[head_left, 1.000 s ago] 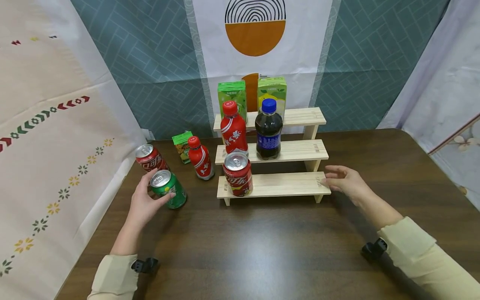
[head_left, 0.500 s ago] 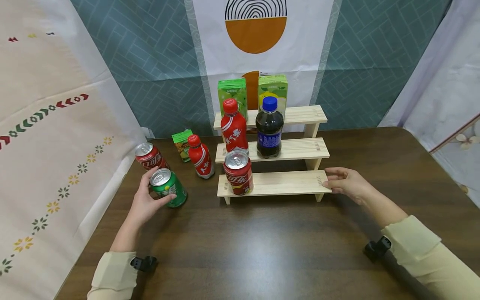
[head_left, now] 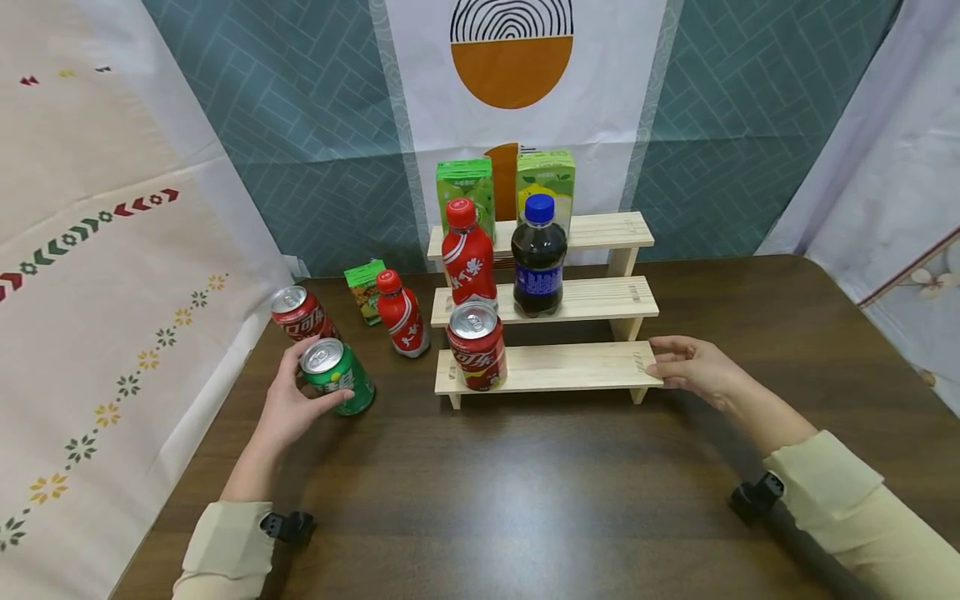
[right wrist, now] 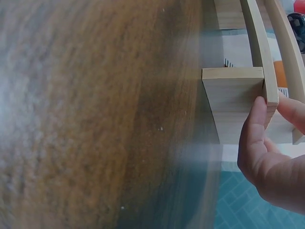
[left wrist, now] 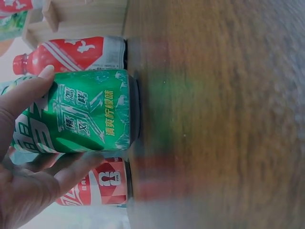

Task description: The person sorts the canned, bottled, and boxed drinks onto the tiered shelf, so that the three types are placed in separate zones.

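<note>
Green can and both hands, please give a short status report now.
Left hand grips green can, upright on table. Right hand pinches bottom shelf end. Red can occupies shelf's left end; rest free.

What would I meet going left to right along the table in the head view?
Red can → green can in the left hand → small red bottle → red can on the lowest step → right hand.
</note>
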Tool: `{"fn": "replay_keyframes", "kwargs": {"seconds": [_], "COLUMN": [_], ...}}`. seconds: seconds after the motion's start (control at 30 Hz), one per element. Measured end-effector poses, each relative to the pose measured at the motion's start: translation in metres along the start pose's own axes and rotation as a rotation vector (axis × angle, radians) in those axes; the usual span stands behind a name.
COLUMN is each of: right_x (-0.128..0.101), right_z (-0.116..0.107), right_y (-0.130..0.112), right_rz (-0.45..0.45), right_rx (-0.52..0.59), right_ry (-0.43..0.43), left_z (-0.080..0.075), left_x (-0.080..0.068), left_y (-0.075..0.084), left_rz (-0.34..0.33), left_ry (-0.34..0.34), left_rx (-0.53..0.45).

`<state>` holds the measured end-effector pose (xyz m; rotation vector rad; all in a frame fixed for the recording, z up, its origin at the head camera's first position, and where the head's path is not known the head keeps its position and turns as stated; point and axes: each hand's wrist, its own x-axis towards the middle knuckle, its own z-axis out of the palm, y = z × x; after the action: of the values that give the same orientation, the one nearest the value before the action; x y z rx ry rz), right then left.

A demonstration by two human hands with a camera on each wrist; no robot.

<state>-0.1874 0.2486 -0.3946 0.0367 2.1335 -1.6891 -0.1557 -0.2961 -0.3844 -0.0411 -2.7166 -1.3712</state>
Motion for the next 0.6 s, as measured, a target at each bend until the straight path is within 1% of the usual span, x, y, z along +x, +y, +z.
{"fn": "replay_keyframes", "kwargs": {"seconds": [0.13, 0.3, 0.47, 0.6], "right_x": [0.001, 0.000, 0.000, -0.001], "right_z": [0.000, 0.000, 0.001, 0.000], "right_y": [-0.001, -0.001, -0.001, -0.001], "right_rz": [0.001, -0.003, -0.002, -0.002], "right_rx": [-0.006, 0.001, -0.005, -0.008], "right_ry": [-0.001, 0.001, 0.006, 0.001], "left_z": [0.002, 0.007, 0.011, 0.014], "left_x": [-0.003, -0.007, -0.014, -0.022], "left_y": [0.001, 0.002, 0.006, 0.011], "left_rz": [0.001, 0.040, 0.081, 0.071], "left_ry": [0.034, 0.056, 0.054, 0.041], "left_rx": [0.030, 0.026, 0.033, 0.030]}}
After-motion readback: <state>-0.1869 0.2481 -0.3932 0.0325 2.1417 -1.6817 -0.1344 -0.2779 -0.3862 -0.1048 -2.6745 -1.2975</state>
